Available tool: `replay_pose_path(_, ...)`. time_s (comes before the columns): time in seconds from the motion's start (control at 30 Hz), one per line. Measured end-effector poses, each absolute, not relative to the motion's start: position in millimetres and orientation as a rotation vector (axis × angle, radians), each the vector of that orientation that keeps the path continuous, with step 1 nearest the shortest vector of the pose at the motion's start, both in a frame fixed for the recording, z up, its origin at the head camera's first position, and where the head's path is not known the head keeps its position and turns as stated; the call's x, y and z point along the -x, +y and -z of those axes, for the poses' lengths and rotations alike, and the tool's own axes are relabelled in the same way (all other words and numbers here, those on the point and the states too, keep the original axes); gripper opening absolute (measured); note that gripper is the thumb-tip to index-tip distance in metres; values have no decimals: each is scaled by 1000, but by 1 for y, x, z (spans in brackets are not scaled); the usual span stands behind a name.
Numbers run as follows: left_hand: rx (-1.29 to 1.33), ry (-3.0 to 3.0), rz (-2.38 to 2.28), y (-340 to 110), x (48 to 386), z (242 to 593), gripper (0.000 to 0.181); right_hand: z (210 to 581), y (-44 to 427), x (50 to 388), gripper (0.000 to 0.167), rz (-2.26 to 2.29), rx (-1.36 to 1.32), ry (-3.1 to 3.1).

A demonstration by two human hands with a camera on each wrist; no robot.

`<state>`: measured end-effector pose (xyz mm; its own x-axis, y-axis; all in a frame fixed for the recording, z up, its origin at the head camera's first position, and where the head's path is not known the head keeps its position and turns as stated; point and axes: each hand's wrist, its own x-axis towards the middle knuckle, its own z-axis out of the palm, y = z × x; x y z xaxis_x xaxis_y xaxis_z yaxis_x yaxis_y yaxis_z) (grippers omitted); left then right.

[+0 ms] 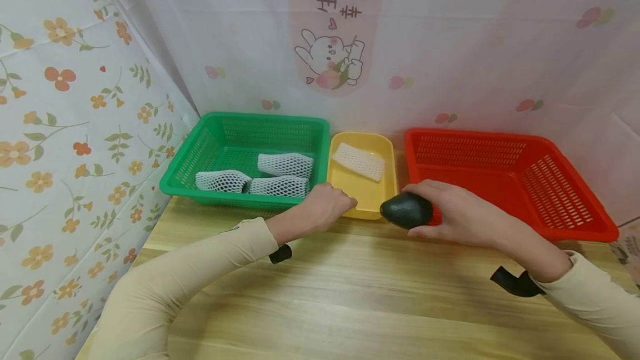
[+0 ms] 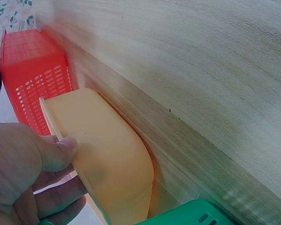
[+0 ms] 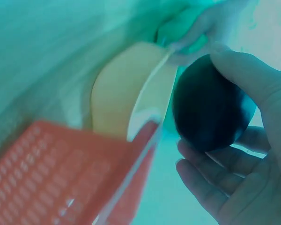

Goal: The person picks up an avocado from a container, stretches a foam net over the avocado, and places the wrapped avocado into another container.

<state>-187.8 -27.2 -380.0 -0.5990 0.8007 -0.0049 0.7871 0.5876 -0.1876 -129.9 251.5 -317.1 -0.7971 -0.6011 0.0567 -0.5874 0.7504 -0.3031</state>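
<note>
My right hand (image 1: 462, 213) grips a dark green avocado (image 1: 406, 210) between thumb and fingers, above the front left corner of the red basket (image 1: 505, 182). In the right wrist view the avocado (image 3: 210, 105) hangs above the table, held from one side. At the front left corner of the yellow tray (image 1: 362, 193), my left hand (image 1: 320, 207) pinches the rim. Its thumb lies on the outer wall of the tray (image 2: 103, 150) in the left wrist view, with the fingers over the rim. A white foam net sleeve (image 1: 359, 161) lies inside that tray.
Left of the tray stands a green basket (image 1: 182, 189) with three white foam net sleeves (image 1: 285, 164) in it; their contents are hard to make out. All stand on a wooden table (image 1: 320, 299). A printed cloth (image 1: 425, 43) hangs behind, and a floral one (image 1: 60, 143) at left.
</note>
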Motion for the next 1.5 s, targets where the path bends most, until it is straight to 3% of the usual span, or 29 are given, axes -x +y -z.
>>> replay_pose_path(0.33,1369,-2751,-276,-25,189,378,17,347,228,92,65,383,1037,2726)
replay_pose_path(0.57,1379,-2779,-299,-25,189,381,18,379,229,87,68,303,1054,2642)
replay_pose_path(1.1,1395,-2888,-197,-23,193,373,18,380,221,90,68,261,944,2626)
replay_pose_path(1.27,1413,-3009,7,-21,196,365,11,379,220,91,68,276,921,2620)
replay_pose_path(1.5,1420,-3076,124,-14,207,346,32,380,219,90,68,287,909,2624)
